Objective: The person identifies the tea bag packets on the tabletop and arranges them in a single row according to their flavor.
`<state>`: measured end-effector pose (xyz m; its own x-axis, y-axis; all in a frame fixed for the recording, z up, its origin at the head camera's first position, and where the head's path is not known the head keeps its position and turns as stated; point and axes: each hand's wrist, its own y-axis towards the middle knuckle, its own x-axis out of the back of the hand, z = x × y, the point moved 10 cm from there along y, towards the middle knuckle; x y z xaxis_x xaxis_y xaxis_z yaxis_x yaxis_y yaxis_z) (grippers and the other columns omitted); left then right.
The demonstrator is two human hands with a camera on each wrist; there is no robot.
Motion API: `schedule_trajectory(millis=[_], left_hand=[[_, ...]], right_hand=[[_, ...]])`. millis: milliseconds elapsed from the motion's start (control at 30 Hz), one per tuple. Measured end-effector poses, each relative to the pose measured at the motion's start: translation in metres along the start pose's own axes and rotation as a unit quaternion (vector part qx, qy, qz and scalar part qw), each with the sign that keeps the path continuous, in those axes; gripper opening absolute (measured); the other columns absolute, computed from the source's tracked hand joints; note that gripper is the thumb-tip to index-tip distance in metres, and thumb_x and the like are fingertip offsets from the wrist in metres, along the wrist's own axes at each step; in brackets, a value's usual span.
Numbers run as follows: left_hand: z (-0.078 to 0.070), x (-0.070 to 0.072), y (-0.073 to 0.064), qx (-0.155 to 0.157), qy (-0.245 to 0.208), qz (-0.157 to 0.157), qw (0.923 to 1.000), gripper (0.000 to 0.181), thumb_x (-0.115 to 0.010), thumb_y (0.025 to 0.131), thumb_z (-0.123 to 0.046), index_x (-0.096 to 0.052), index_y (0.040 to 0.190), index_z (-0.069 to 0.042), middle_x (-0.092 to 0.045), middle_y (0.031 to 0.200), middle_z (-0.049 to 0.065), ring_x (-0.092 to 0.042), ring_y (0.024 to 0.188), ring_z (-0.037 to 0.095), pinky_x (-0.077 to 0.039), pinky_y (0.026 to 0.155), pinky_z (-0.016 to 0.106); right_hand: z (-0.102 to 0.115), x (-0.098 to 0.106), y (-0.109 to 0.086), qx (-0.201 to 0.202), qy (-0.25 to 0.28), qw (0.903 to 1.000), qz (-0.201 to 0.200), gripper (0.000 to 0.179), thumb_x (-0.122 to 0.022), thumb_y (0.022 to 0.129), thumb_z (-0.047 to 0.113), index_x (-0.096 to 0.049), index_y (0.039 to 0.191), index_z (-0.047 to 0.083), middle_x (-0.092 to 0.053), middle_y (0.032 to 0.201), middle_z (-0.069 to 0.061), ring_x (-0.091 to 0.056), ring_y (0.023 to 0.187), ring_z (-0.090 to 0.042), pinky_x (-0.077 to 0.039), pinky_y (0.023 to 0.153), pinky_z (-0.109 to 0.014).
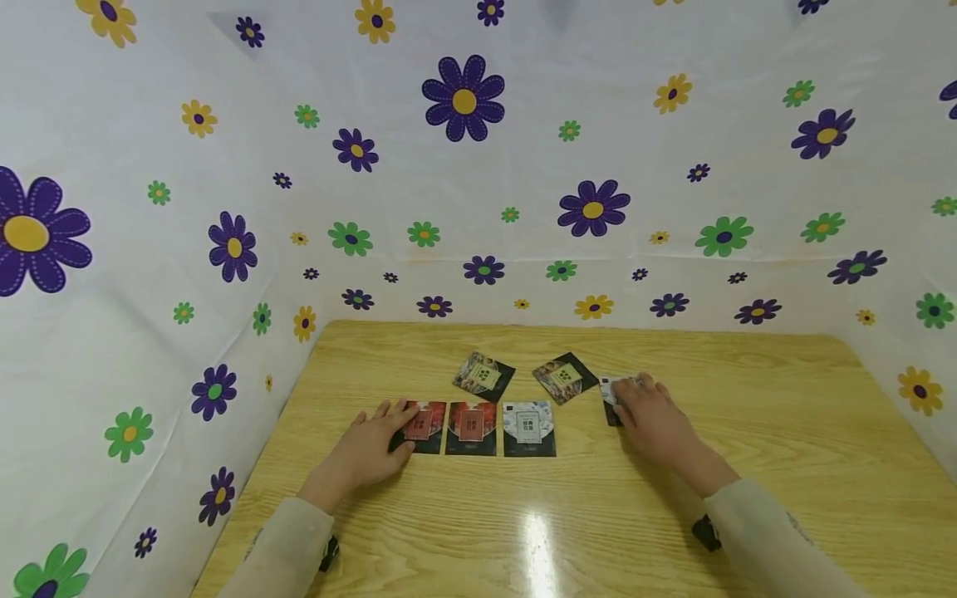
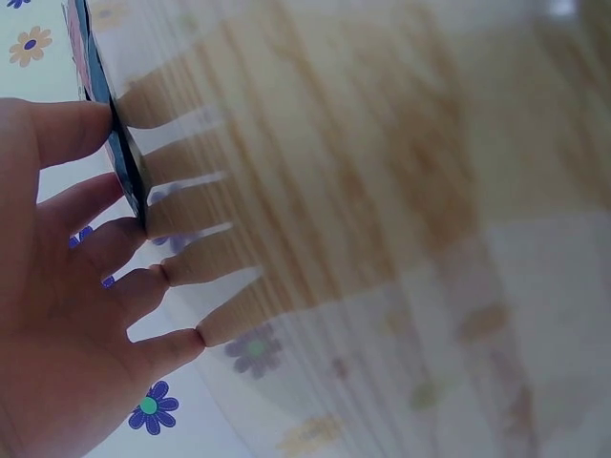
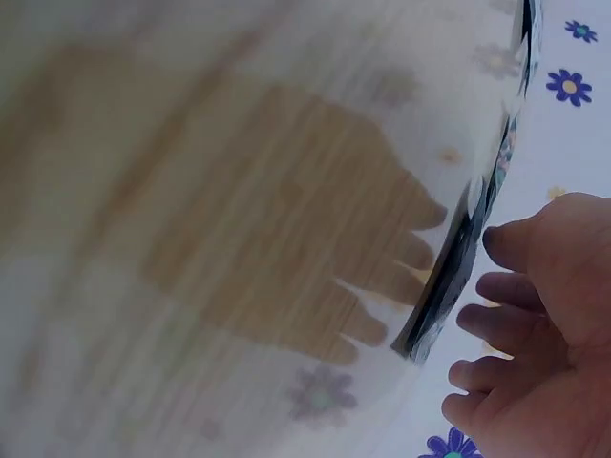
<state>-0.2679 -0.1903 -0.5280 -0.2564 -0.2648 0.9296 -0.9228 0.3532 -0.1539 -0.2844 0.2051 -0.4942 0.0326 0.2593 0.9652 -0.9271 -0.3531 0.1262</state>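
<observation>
My left hand (image 1: 362,453) rests its spread fingers on a red and black sachet (image 1: 426,425) at the left end of a front row. Beside that lie a second red and black sachet (image 1: 472,428) and a white and black sachet (image 1: 529,428). On the right, my right hand (image 1: 658,423) reaches over another white and black sachet (image 1: 610,405), partly covered by its fingers. The right wrist view shows that hand's fingers (image 3: 506,324) loosely bent close to a shiny sachet edge (image 3: 449,277); contact is hard to tell. In the left wrist view, the thumb (image 2: 76,132) touches a sachet edge (image 2: 124,157).
Behind the row, two brown and black sachets (image 1: 484,376) (image 1: 565,379) lie at an angle. Everything lies flat on a glossy wood-grain table (image 1: 598,523). A white flower-print cloth (image 1: 516,166) hangs along the back and sides.
</observation>
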Motion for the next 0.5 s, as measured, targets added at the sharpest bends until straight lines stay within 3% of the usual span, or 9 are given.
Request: schedule_trajectory(millis=[233,500], left_hand=[[-0.001,0.000,-0.001,-0.004,-0.005,0.000,1.0000,0.062,-0.060,0.107,-0.030,-0.041,0.164,-0.015,-0.035,0.171,0.017,-0.031,0.157,0.046,-0.024,0.122,0.075],[-0.001,0.001,-0.001,-0.005,-0.003,-0.006,1.0000,0.062,-0.061,0.107,-0.030,-0.042,0.163,-0.014,-0.036,0.170,0.018,-0.033,0.156,0.047,-0.026,0.122,0.075]], right_hand=[[-0.017,-0.004,-0.001,-0.044,0.012,0.9985,0.029,0.049,-0.057,0.108,0.021,-0.054,0.146,-0.010,-0.054,0.146,-0.039,-0.038,0.142,-0.067,-0.032,0.115,-0.078],[-0.008,-0.002,-0.005,-0.029,0.015,0.9991,0.027,0.049,-0.058,0.108,0.025,-0.057,0.145,-0.008,-0.058,0.143,-0.037,-0.041,0.141,-0.065,-0.033,0.114,-0.078]])
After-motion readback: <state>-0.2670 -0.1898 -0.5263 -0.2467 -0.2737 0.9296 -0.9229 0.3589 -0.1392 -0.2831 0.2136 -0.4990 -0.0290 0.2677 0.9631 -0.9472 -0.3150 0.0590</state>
